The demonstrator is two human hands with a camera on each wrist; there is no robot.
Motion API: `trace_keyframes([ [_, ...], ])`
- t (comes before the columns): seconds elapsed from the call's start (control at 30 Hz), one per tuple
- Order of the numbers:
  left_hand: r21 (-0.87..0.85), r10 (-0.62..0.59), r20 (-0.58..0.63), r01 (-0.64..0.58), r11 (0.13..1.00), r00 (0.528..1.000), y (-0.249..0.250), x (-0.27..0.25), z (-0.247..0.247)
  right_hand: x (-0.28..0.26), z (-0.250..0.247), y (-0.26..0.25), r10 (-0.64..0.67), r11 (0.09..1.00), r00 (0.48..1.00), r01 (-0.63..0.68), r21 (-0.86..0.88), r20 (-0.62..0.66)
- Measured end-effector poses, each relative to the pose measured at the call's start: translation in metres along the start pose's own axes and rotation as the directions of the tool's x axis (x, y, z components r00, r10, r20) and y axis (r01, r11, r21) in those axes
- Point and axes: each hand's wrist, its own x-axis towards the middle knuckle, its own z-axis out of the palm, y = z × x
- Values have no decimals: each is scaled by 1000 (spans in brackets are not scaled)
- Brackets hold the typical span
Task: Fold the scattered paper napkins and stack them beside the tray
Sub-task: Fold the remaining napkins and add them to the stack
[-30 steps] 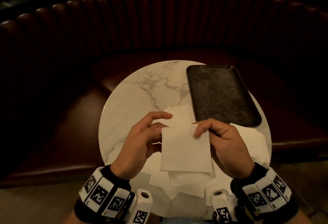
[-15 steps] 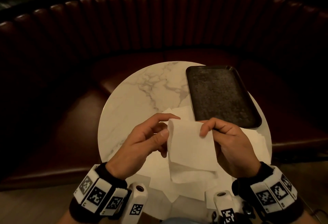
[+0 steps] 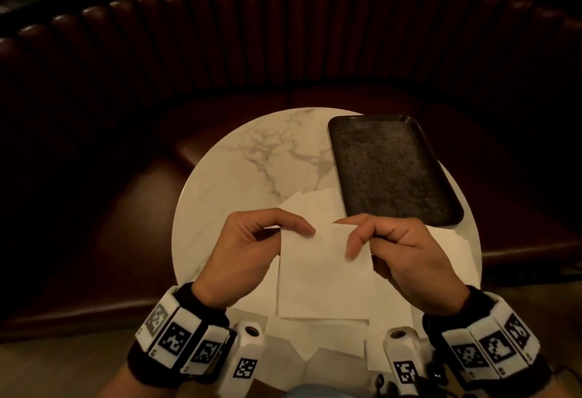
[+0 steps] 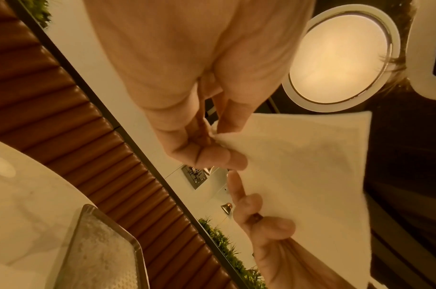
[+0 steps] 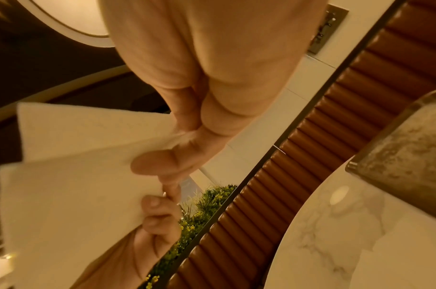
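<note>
Both hands hold one white paper napkin (image 3: 324,274) up over the near part of the round marble table (image 3: 239,170). My left hand (image 3: 252,249) pinches its upper left corner (image 4: 227,135) between thumb and fingers. My right hand (image 3: 400,249) pinches the upper right corner (image 5: 172,140). The napkin (image 4: 311,172) hangs down as a flat sheet; in the right wrist view the napkin (image 5: 71,172) shows two layers. A dark rectangular tray (image 3: 390,167) lies on the table's right side. More white napkins (image 3: 315,205) lie loose beneath the hands, some beside the tray's near left corner.
Further napkins (image 3: 453,243) lie at the table's right edge below the tray, and others (image 3: 318,334) overlap near the front edge. A curved dark red padded bench (image 3: 283,44) wraps round the table. The far left of the marble top is bare.
The hands have raised the napkin's top edge and moved their pinches to its upper corners; the sheet now hangs longer and flatter below them.
</note>
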Motion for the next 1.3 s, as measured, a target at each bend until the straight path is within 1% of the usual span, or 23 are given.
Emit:
trace_keyframes([
  [0.07, -49, -43, 0, 43, 998, 999, -1, 1, 0, 2, -1, 3, -54, 997, 998, 55, -62, 25],
  [0.17, -60, -69, -4, 69, 996, 998, -1, 1, -1, 3, -3, 7, -129, 977, 991, 132, -166, 26],
  [0.2, -48, -68, -7, 67, 997, 998, -1, 1, -2, 3, -4, 7, -146, 974, 989, 146, -171, 16],
  [0.23, -29, -61, -9, 61, 998, 998, 0, 1, -2, 3, -5, 6, -146, 979, 989, 147, -140, 15],
  [0.3, 12, -37, -6, 37, 999, 999, -1, 0, -2, 5, -7, 2, -87, 996, 994, 89, -29, 64],
  [0.33, 37, -21, 1, 21, 999, 1000, -1, 1, -2, 8, -5, 1, -41, 999, 995, 42, -10, 91],
  [0.37, 66, -2, 13, 2, 998, 1000, -2, 1, -2, 10, -1, 0, -8, 999, 996, 12, -36, 90],
  [0.47, 160, 32, 52, -40, 986, 998, -4, 1, -5, 17, 14, 1, 20, 970, 999, -28, -240, -34],
  [0.57, 165, 28, 55, -37, 986, 998, -1, -1, -5, 18, 18, 4, 62, 967, 996, -76, -243, -68],
  [0.63, 112, -18, 36, 14, 994, 999, 0, -2, -5, 17, 16, 5, 73, 967, 995, -89, -238, -73],
  [0.67, 51, -74, 26, 72, 996, 997, 1, -2, -5, 16, 15, 6, 76, 965, 994, -92, -246, -75],
  [0.73, -91, -199, 58, 204, 975, 978, 1, -1, -7, 15, 15, 7, 86, 958, 993, -103, -268, -76],
  [0.77, -116, -232, 76, 239, 964, 970, 2, 0, -6, 14, 15, 7, 88, 955, 993, -107, -276, -80],
  [0.83, -27, -254, 51, 255, 966, 966, 1, 0, -1, 14, 16, 8, 76, 950, 992, -102, -294, -98],
  [0.93, 162, -213, 11, 209, 965, 977, -3, 0, 13, 14, 18, 8, 44, 934, 994, -77, -350, -101],
  [1.0, 221, -181, -25, 182, 958, 983, -4, -1, 15, 12, 17, 8, 48, 925, 994, -81, -370, -97],
  [1.13, 272, -128, -109, 153, 950, 986, -8, -3, 7, 4, 6, 14, 54, 948, 989, -95, -304, -141],
  [1.23, 238, -167, -135, 195, 951, 977, -16, -11, 5, -3, 2, 25, 81, 971, 980, -119, -208, -181],
  [1.3, 218, -199, -159, 231, 948, 967, -29, -15, 6, -5, 4, 37, 98, 971, 974, -138, -194, -205],
])
